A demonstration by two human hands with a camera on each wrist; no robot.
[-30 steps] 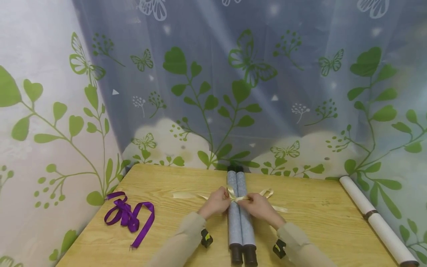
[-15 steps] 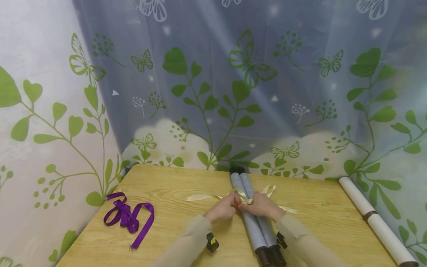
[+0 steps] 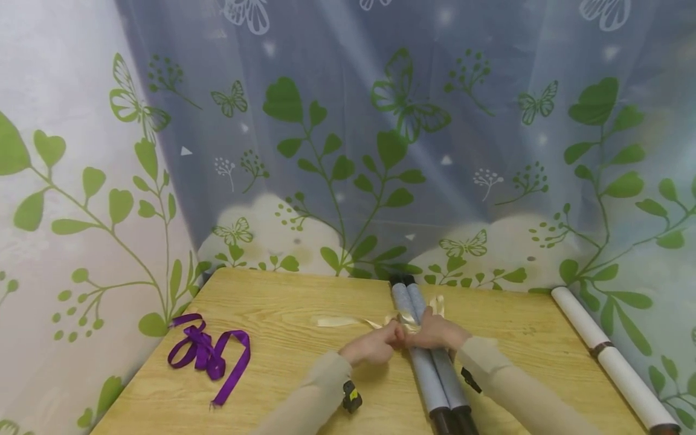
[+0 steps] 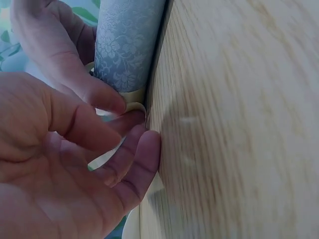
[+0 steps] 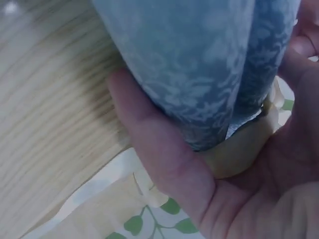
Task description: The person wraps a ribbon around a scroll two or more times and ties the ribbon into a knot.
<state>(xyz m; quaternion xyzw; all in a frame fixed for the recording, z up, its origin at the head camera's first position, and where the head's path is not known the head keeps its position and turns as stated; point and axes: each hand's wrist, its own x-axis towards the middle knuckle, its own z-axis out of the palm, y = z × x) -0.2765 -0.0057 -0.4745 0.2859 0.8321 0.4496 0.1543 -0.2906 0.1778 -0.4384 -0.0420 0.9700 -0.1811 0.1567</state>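
Two pale blue patterned scrolls (image 3: pixel 429 374) with dark end knobs lie side by side on the table, slanting towards me. A cream ribbon (image 3: pixel 342 322) crosses them, one tail stretching left and a loop standing up on the right. My left hand (image 3: pixel 372 347) is at their left side, its fingers curled at the ribbon, thumb tip close to the fingers in the left wrist view. Lying over the scrolls, my right hand (image 3: pixel 437 331) grips them. In the right wrist view its finger runs along one scroll (image 5: pixel 179 74), and ribbon (image 5: pixel 239 152) passes across the palm.
A tangled purple ribbon (image 3: pixel 201 353) lies on the left of the wooden table (image 3: pixel 272 350). Along the right edge rests a white scroll (image 3: pixel 582 326) with a dark band round its middle. Behind hangs a curtain (image 3: pixel 348 151) printed with leaves and butterflies.
The scrolls have turned, their near ends swinging right. Both hands have shifted right with them, the right hand now lying over the scrolls. The ribbon's left tail has been drawn rightward.
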